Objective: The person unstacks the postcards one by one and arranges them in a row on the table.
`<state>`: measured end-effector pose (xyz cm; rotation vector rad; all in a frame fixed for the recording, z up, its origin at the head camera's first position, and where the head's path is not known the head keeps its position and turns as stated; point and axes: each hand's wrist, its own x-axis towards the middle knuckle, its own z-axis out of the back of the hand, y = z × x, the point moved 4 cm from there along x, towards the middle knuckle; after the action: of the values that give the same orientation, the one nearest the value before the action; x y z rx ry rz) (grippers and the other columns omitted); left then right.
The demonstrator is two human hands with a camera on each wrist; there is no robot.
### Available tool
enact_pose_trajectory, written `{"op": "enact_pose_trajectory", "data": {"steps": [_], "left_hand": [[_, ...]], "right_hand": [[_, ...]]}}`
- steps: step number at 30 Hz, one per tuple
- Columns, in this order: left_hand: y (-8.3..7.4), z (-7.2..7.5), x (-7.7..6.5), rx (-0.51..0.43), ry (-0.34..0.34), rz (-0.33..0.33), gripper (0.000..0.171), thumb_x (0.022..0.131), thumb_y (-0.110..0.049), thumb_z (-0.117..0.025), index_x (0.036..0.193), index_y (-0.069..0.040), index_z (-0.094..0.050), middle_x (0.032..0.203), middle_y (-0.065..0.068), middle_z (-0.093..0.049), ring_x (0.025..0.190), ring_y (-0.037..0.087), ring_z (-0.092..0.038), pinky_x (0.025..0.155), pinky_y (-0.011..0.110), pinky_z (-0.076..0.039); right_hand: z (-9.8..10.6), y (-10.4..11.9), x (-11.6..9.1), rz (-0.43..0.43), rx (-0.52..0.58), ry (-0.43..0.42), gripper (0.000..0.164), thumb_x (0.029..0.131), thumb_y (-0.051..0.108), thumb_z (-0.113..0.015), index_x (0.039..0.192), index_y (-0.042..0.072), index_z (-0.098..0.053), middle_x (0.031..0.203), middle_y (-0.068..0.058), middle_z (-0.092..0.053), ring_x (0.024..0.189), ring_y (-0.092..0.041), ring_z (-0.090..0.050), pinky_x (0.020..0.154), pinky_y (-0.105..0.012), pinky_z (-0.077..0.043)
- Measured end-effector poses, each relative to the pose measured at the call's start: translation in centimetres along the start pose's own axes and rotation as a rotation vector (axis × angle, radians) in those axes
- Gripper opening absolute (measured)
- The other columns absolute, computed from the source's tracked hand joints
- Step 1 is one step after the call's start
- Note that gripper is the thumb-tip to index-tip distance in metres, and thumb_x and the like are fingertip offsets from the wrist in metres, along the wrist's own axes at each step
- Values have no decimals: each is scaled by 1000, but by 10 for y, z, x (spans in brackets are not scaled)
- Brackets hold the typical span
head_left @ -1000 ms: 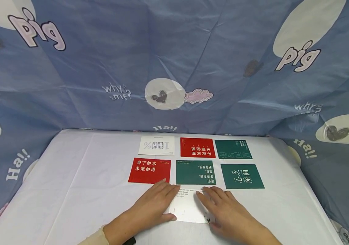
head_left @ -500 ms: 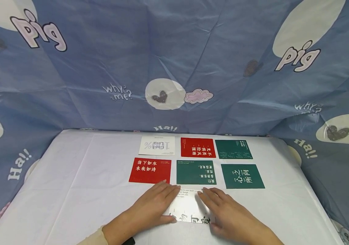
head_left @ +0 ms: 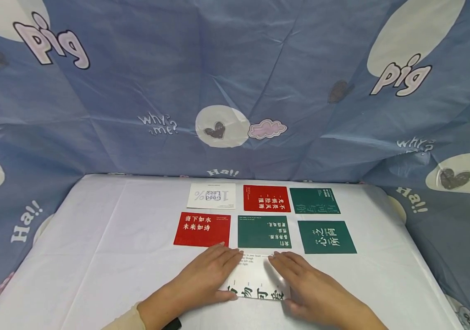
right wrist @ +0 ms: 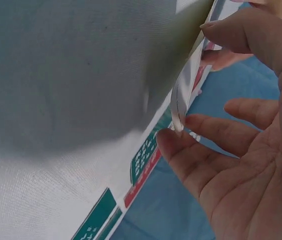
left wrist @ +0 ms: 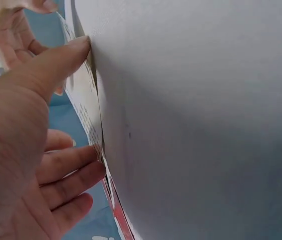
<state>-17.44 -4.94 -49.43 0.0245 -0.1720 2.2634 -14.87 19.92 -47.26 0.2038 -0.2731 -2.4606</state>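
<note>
A white card (head_left: pixel 256 275) with small print at the top and large dark characters along its near edge lies between my two hands, close over the table. My left hand (head_left: pixel 210 275) holds its left side, thumb at the near edge and fingers at the far edge. On the right side my right hand (head_left: pixel 306 286) grips it the same way, and the card (right wrist: pixel 180 95) looks slightly bowed between thumb and fingertips in the right wrist view. Just beyond the hands lie a red card (head_left: pixel 202 229) and a green card (head_left: pixel 264 232).
The cards form two rows. Farther back are a white "Good Luck" card (head_left: pixel 211 196), another red card (head_left: pixel 266 199) and a dark green card (head_left: pixel 315 201); a third green card (head_left: pixel 327 237) lies at right. Patterned blue cloth (head_left: pixel 235 82) rises behind the white table (head_left: pixel 107 256).
Large dark characters on the held card's near part now show clearly, where one second ago there were glare and faint marks. The right hand has shifted slightly; the other cards stay put.
</note>
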Motion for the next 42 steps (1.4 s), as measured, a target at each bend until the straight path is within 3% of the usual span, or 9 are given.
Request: {"op": "enact_pose_trajectory", "data": {"steps": [6,14,22,32,42], "left_hand": [[5,9,-6,-6,6,26,87,85,-54,-82,152,-6,-53,146,6,-60,138,26,-53,121,42,-37],[14,18,-21,-38,-6,42,87,85,-51,-83,152,-5,-52,149,6,-57,141,27,-50,121,43,-36],[25,24,-44,-45,12,85,87,85,-49,-84,153,-4,-52,150,6,-57,141,25,-49,121,44,-36],[39,27,-68,-52,-20,135,87,83,-46,-87,152,-4,-53,149,5,-57,137,25,-51,119,45,-39],[53,31,-92,-33,-56,171,86,78,-40,-92,145,1,-58,144,9,-62,135,28,-54,117,46,-41]], "right_hand": [[-2,3,2,9,15,5,94,85,42,-85,163,17,-38,164,-3,-41,148,-25,-40,112,-46,-47],[-8,13,14,83,-47,-119,91,81,47,-88,156,11,-49,158,-7,-49,144,-26,-44,114,-44,-46],[-14,28,26,133,-6,-194,89,81,52,-87,152,11,-52,154,-3,-52,139,-20,-47,112,-40,-47],[-23,47,44,84,45,-140,90,84,52,-85,155,10,-49,157,-6,-49,145,-26,-45,114,-46,-45],[-30,71,66,95,31,-113,87,86,49,-84,156,10,-49,159,-8,-48,147,-28,-43,113,-50,-45]]}}
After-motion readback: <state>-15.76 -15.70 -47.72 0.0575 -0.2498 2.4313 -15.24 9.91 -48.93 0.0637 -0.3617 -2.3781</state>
